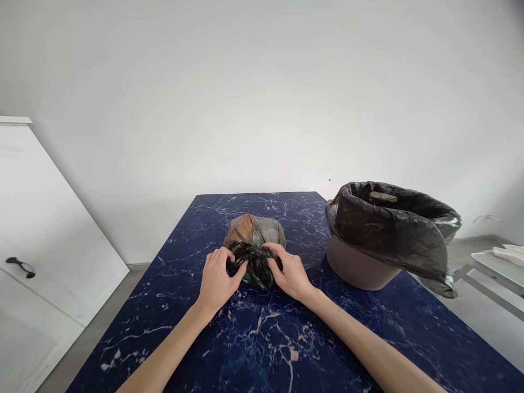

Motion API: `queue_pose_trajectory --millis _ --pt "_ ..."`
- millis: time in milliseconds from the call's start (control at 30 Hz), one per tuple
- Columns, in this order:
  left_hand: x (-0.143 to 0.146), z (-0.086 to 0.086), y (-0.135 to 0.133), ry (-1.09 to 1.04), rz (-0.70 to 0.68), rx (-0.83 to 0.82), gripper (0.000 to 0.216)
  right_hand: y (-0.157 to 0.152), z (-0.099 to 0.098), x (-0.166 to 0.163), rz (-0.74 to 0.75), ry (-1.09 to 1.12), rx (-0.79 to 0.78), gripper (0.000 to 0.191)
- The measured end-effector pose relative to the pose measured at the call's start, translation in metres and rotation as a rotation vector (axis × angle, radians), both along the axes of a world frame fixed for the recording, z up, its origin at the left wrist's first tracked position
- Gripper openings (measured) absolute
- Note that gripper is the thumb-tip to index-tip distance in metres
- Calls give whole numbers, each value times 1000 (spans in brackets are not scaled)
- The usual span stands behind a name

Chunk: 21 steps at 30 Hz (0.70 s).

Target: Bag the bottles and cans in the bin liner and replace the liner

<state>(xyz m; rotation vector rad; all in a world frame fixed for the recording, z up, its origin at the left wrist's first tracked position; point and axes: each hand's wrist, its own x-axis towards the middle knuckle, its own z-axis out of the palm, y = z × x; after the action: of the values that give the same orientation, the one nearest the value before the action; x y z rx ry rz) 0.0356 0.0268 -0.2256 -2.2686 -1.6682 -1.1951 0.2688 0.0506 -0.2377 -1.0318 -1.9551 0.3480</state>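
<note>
A filled black, see-through garbage bag (270,228) lies on the blue marbled table (245,338), with orange and grey contents showing through. Its bunched top is gathered on the side nearest me. My left hand (219,275) pinches the gathered plastic from the left, thumb and fingers curled round it. From the right, my right hand (289,270) grips the same bunch with thumb and fingers. Part of the gathered plastic is hidden behind my fingers.
On the table's right side stands a pinkish-brown bin (360,267) with a black liner (380,226) folded over its rim and hanging down. A white cabinet (45,234) is at the left. A light rack (497,273) stands at the far right, and a white wall (254,98) rises behind.
</note>
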Motion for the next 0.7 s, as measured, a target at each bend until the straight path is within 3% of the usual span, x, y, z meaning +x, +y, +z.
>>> queue_pose_trajectory --millis 100,267,500,700 --pt "-3 -4 2 -72 31 -17 19 2 -2 1 -14 15 -16 40" --pt "-7 -7 5 -223 78 -38 33 8 -4 4 -102 185 -76 38" --pt "-13 -3 8 -420 97 -60 28 20 -10 9 -184 541 -301 40" --pt "-15 10 5 -650 186 -203 27 30 -12 18 -337 582 -229 29"
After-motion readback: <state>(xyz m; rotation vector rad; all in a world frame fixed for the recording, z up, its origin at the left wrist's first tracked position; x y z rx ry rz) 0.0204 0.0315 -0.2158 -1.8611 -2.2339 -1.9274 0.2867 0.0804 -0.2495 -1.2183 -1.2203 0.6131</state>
